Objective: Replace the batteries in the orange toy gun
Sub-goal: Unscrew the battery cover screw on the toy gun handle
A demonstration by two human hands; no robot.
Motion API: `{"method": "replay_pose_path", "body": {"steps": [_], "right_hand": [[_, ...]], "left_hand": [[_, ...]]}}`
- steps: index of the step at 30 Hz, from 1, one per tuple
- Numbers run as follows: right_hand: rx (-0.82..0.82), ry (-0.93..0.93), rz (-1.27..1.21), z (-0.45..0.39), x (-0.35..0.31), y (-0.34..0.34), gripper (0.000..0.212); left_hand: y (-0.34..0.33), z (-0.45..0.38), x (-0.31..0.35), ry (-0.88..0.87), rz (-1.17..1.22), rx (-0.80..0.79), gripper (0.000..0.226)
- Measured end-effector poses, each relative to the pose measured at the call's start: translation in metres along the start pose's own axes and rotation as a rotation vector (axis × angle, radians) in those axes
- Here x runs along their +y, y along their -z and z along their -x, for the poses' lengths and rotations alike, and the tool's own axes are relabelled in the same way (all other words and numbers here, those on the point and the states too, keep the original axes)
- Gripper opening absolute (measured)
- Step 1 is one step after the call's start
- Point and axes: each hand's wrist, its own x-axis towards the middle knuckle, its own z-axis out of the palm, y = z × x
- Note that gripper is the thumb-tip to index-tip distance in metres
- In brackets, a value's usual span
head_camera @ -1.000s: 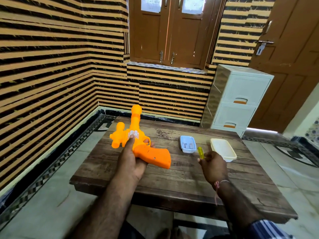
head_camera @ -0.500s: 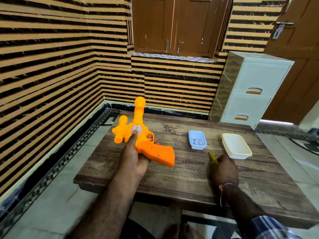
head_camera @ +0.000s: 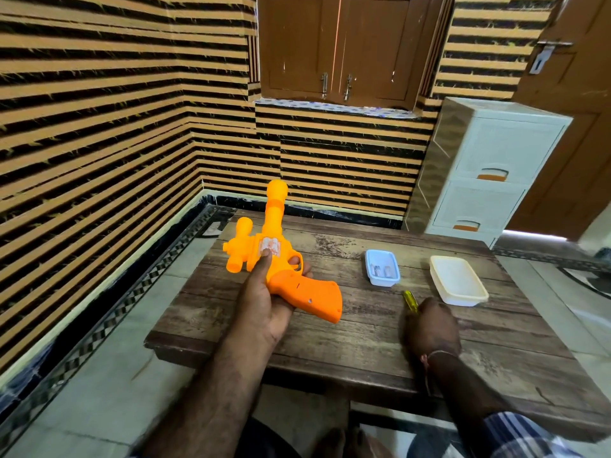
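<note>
Near the worktop's left edge, the orange toy gun is gripped in the left hand, its grip turned rightward, likely exposing the battery cover. A yellow screwdriver is clasped by the right hand.

On the wooden table, the blue tray and the white container stand near each other with a bare gap between them. The orange toy gun takes the left part. The near strip of the table is bare wood.
</note>
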Motion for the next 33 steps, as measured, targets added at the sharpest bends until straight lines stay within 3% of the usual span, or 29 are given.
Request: {"method": "replay_pose_path", "body": {"steps": [15, 33], "right_hand": [[-0.02, -0.012, -0.015, -0.0007, 0.0014, 0.0012, 0.033], [-0.055, -0.037, 0.008, -0.0011, -0.0035, 0.0079, 0.034]], "left_hand": [[-0.0054, 0.0054, -0.0008, -0.008, -0.003, 0.014, 0.019], [-0.0059, 0.003, -0.0018, 0.03, 0.035, 0.055, 0.02]]}}
